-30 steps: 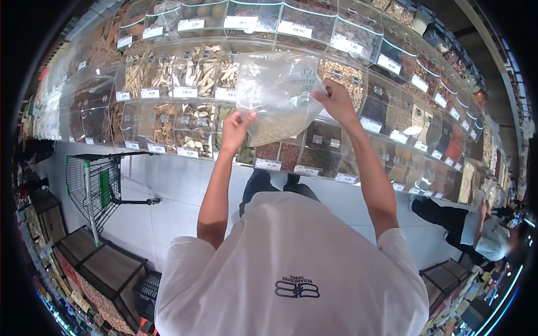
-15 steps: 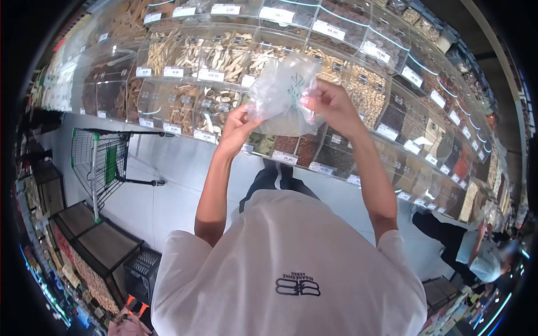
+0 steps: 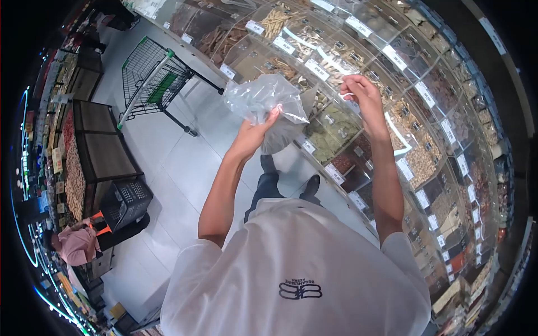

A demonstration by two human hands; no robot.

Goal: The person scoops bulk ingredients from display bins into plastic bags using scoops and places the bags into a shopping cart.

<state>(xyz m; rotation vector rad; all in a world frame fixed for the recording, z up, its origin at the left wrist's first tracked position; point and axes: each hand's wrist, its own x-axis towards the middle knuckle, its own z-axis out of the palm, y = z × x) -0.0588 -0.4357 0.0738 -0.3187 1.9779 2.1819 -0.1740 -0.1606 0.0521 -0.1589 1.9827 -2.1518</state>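
Note:
My left hand [image 3: 255,131] pinches a clear, crumpled plastic bag [image 3: 269,96] in front of me, near the bins' edge. To the right, my right hand [image 3: 361,96] is raised over the clear-lidded bins [image 3: 333,127], apart from the bag. Its fingers are curled near a small pale thing, and whether they hold it I cannot tell. Dried goods and white price tags [image 3: 316,69] show around both hands.
A green-and-black shopping cart [image 3: 159,84] stands at the upper left. Dark display stands [image 3: 106,140] and a black crate [image 3: 128,203] are at the left. A person in pink [image 3: 78,243] is low at the left edge.
The view has swung round toward the cart side. My right hand has let go of the bag and moved away to the right; the bag is now in my left hand alone.

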